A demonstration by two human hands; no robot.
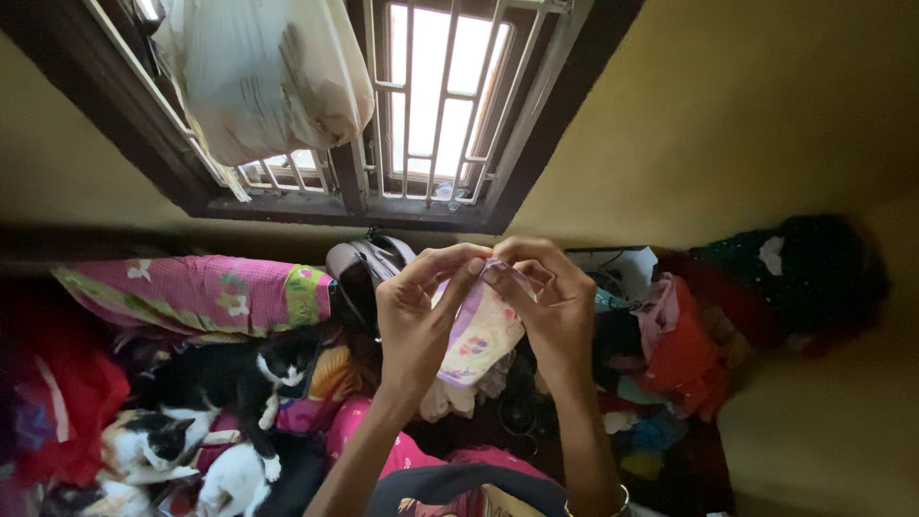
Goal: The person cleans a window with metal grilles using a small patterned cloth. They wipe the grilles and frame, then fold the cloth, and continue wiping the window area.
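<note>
The small printed cloth, pale with lilac and pink patterning, hangs in the air in front of me, below the barred window and above the cluttered bed. My left hand pinches its upper edge between thumb and fingertips, and my right hand pinches the same edge just beside it, so both grips are pressed shut on the fabric with the knuckles nearly touching. The rest of the piece droops freely between my wrists.

To handle this well, I judge that I should keep the two pinches close and even, with the edge taut between them, and let the loose part hang clear so it does not bunch under my fingers. Light pressure seems enough; the cloth looks thin and soft.

Much is hard to read. My fingers cover the top edge, so I cannot tell whether there is a seam, a fold or an opening there. The lower corner merges with pale things behind it. The right-hand heap of clothes is blurred. A black-and-white cat lies at lower left with other cats partly cut off, and a pale bag hangs on the window bars.
</note>
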